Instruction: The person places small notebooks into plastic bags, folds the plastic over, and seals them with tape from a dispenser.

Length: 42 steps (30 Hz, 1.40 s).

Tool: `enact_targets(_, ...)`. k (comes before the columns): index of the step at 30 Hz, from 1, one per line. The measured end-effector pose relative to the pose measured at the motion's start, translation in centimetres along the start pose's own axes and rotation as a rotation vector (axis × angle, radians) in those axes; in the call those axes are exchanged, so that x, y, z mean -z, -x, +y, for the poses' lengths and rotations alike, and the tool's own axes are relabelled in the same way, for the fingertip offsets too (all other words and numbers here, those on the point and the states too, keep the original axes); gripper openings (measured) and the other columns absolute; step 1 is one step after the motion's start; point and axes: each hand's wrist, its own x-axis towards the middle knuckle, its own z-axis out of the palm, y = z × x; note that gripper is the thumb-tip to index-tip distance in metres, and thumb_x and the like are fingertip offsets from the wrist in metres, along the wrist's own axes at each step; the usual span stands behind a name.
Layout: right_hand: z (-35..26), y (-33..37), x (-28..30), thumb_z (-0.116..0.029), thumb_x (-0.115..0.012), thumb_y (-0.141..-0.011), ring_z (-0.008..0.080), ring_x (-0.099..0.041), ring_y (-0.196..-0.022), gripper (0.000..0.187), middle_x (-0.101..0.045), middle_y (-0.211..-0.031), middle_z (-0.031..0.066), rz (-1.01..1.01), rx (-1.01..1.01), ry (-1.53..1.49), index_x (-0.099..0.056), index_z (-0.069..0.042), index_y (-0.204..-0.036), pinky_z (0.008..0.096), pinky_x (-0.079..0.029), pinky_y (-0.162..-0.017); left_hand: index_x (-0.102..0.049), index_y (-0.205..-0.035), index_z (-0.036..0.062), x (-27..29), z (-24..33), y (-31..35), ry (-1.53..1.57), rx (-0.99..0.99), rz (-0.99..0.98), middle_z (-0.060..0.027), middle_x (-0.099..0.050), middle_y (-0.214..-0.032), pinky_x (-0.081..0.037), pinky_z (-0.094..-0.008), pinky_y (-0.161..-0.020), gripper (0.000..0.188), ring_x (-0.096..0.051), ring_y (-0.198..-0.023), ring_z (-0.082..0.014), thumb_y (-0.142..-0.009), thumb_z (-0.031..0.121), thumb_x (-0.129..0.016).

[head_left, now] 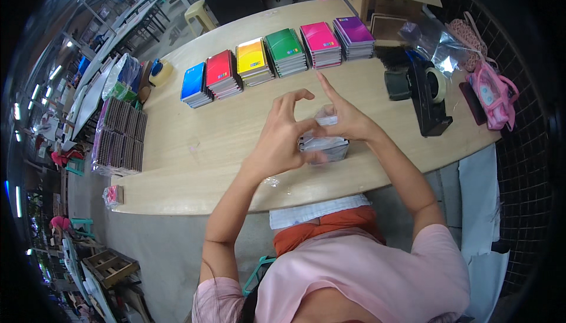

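On the near part of the table lies a small stack wrapped in clear plastic (330, 148), with dark edges showing through. My left hand (278, 131) is over its left side, fingers bent and apart; the lowest digit is blurred by motion. From the right, my right hand (352, 121) reaches above the stack, one finger stretched up and away. A piece of clear plastic film (328, 120) shows between its other fingers, and the grip on it is partly hidden. The fingertips of both hands nearly meet over the stack.
Across the back stand piles of spiral notebooks: blue (194, 82), red (221, 70), yellow (252, 60), green (285, 50), pink (319, 37) and purple (354, 33). Wrapped notebook stacks (119, 137) sit left. At right are a tape dispenser (429, 96) and pink pouch (494, 96).
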Motion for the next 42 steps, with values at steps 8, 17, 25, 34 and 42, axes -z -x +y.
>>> enact_targets(8,-0.3,0.3,0.3,-0.006,-0.079,-0.075,0.0144,-0.060,-0.088,0.120,-0.057,-0.125,0.0182,-0.019,-0.035,0.006,0.006,-0.016,-0.158,0.0293,-0.051,-0.079,-0.074,-0.098,0.0162,0.3,-0.9,2.0,0.298,0.113,0.292,-0.0192,-0.040,-0.140,-0.032,-0.0547,-0.104,0.054,-0.037,-0.132,-0.0363,-0.057,0.047,-0.090)
enact_targets(17,0.3,0.1,0.1,-0.001,-0.076,-0.075,0.0158,-0.061,-0.092,0.116,-0.057,-0.124,0.0188,-0.014,0.009,-0.007,0.003,-0.016,-0.159,0.0289,-0.051,-0.081,-0.071,-0.080,0.0047,-4.7,-2.6,3.2,0.084,0.177,0.204,-0.0201,-0.044,-0.140,-0.045,-0.0495,-0.096,0.014,-0.051,-0.124,-0.0351,-0.077,0.015,-0.081)
enact_targets(25,0.9,4.4,-1.5,-0.004,-0.076,-0.073,0.0199,-0.058,-0.107,0.112,-0.058,-0.117,0.0155,0.270,0.200,-0.197,-0.004,-0.012,-0.159,0.0305,-0.045,-0.093,-0.063,-0.078,-0.0014,-5.4,-2.1,3.1,0.233,0.307,0.210,-0.0196,-0.051,-0.129,-0.052,-0.0334,-0.081,0.016,-0.065,-0.093,-0.0231,-0.079,0.008,-0.076)
enact_targets(34,1.6,2.5,-2.7,-0.007,-0.079,-0.070,0.0125,-0.059,-0.086,0.083,-0.062,-0.089,0.0060,0.404,0.081,-0.066,-0.039,-0.002,-0.142,0.0268,-0.047,-0.079,-0.040,-0.132,0.0018,-8.0,-2.4,3.9,0.680,0.447,0.393,-0.0130,-0.057,-0.112,-0.051,-0.0321,-0.085,0.066,-0.059,-0.104,-0.0191,-0.076,0.001,-0.077)
enact_targets(42,0.4,2.1,-1.6,-0.001,-0.077,-0.072,0.0120,-0.060,-0.088,0.062,-0.063,-0.090,0.0032,0.335,0.001,-0.049,-0.054,-0.004,-0.129,0.0253,-0.048,-0.076,-0.051,-0.131,-0.0009,-8.2,-1.2,3.0,0.999,0.694,0.444,-0.0074,-0.058,-0.099,-0.049,-0.0306,-0.088,0.063,-0.059,-0.098,-0.0173,-0.073,-0.005,-0.073)
